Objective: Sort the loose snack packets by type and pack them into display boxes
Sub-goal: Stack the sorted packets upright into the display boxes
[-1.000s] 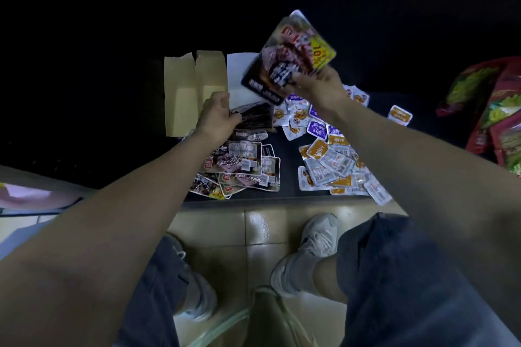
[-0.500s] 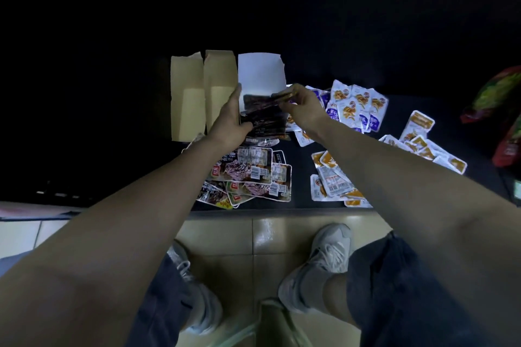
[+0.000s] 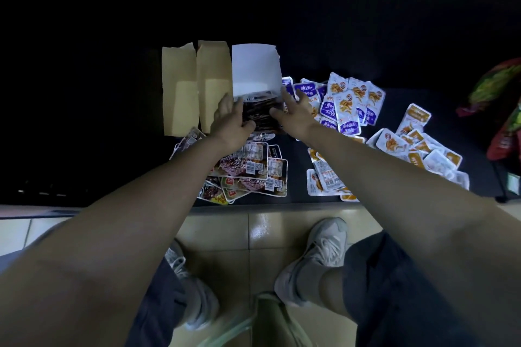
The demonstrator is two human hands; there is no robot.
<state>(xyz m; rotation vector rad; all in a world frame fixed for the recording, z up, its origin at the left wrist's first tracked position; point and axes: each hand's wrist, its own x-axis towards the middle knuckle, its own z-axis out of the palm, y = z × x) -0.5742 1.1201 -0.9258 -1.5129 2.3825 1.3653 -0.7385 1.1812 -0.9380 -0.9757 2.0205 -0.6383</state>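
Observation:
A stack of dark meat packets point(image 3: 260, 115) stands on edge in an open display box whose white flap point(image 3: 255, 67) rises behind it. My left hand point(image 3: 229, 122) grips the stack's left side, thumb across its front. My right hand point(image 3: 293, 111) rests against the stack's right side with fingers spread, holding nothing. More loose dark meat packets point(image 3: 253, 169) lie on the black table under my left wrist. Purple-and-white packets point(image 3: 344, 110) lie right of the box. Orange-and-white packets point(image 3: 417, 149) spread further right.
Two brown cardboard flaps point(image 3: 180, 93) stand left of the white one. A few orange-and-white packets point(image 3: 324, 177) lie near the table's front edge point(image 3: 282, 205). Red and green snack bags point(image 3: 504, 110) sit at the far right. Tiled floor and my shoes are below.
One second ago my right hand held a dark packet up in the air. It brought the packet down onto the stack and let go; both hands now press the stack's sides.

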